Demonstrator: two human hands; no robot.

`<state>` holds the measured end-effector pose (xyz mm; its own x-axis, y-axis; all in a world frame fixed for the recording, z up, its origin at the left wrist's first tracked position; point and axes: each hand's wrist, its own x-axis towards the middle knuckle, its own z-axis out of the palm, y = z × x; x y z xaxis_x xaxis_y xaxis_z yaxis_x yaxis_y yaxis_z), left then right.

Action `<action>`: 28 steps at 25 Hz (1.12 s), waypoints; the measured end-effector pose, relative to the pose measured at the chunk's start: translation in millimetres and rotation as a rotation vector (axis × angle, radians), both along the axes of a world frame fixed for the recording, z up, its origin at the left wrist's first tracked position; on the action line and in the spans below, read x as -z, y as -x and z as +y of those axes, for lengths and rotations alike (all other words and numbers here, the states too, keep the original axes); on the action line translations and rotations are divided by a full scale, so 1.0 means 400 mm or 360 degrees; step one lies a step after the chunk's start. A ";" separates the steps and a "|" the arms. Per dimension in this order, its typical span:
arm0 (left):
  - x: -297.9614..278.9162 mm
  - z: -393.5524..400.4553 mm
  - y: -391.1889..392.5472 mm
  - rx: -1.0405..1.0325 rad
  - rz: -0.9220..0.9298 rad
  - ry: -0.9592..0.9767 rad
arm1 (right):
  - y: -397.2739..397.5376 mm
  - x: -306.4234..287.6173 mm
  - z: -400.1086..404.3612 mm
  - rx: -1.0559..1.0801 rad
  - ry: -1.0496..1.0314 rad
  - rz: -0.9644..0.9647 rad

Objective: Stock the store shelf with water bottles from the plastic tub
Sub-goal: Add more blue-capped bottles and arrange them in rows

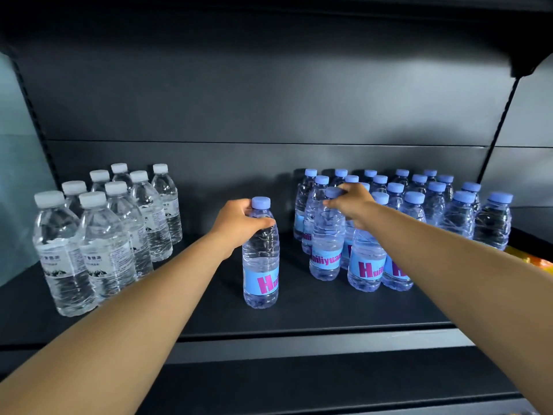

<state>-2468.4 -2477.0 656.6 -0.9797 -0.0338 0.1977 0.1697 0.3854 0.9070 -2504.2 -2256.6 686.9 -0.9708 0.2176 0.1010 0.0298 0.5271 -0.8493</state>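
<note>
Left hand (pixel 236 218) gripped lone bottle (pixel 261 259) by its shoulder, upright mid-shelf (pixel 299 313) | right hand (pixel 353 205) pinched front bottle (pixel 327 238) of blue group (pixel 419 202) at its neck | advice: set bases flat, close gaps, labels forward.

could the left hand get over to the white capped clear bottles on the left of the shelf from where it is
Probably yes. The left hand grips a blue-capped plastic bottle standing alone mid-shelf, and only bare dark shelf lies between it and the white-capped clear bottles. It would need to let go first.
</note>
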 end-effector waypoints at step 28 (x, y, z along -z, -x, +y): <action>-0.002 0.188 0.000 0.0228 0.0010 -0.0299 | -0.084 -0.168 0.108 -0.0422 -0.1116 0.0283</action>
